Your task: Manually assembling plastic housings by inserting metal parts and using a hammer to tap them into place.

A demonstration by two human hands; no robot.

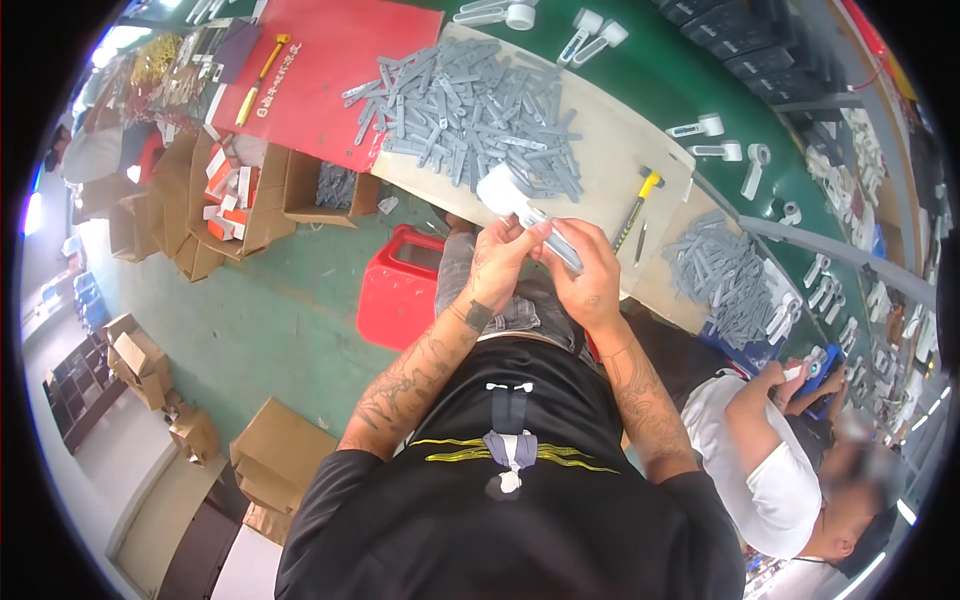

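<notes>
Clearly, the pale counter (605, 150) is the largest thing ahead of the person, bending across the view, with a red sheet (325, 90) covering its left part. Beyond its far right, dark boxes (735, 45) stand stacked. On the counter, past the hands, lies a broad pile (470, 105) of grey strips; a smaller pile (715, 275) lies off to the right.

Nearer in, the left hand (495, 262) and the right hand (590, 282) meet at the counter's near edge, both closed on one white piece (505, 190). Its long axis slants from the round head, up and to the left, to the grey handle end, down and to the right. The left grip pinches the middle, so the head juts out just beyond it and is nearer that hand; the right grip wraps the handle end. Whether the grey part there is fully seated cannot be told.

Smaller still, a hammer (632, 215) lies to the right of the hands, and another yellow-handled tool (262, 82) rests on the red sheet. Beside that tool runs a line of pale handwritten characters (278, 80). The boxes bear pale marks too small to read.
</notes>
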